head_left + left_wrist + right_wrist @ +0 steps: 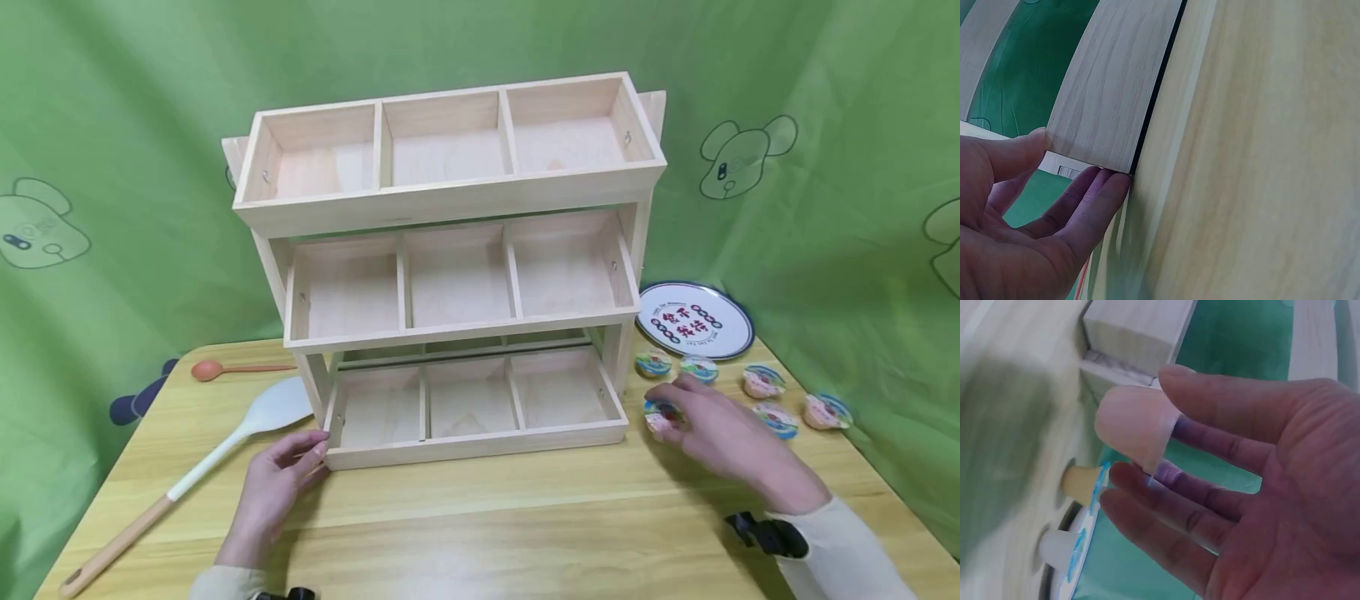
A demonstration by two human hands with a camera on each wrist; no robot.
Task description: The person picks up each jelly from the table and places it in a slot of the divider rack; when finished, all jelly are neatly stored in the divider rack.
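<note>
"Toward four o'clock, what's held?"

"A pink plastic cup (1132,422), pinched by fingertips of the right hand (720,429)."

"At eight?"

"A pale wooden three-tier rack (459,283), its corner gripped by the left hand (273,487), probably for steadiness."

Wood-grain bench (465,533) bearing a three-tier wooden rack (450,202), white spatula (206,463), orange spoon (208,370), white plate (738,333), five small lidded cups (763,381)

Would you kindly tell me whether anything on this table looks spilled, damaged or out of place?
Nothing really stands out. The wooden rack stands upright with no visible damage, the small cups at right show no visible spill, and the white spatula simply lies diagonally at left.
</note>
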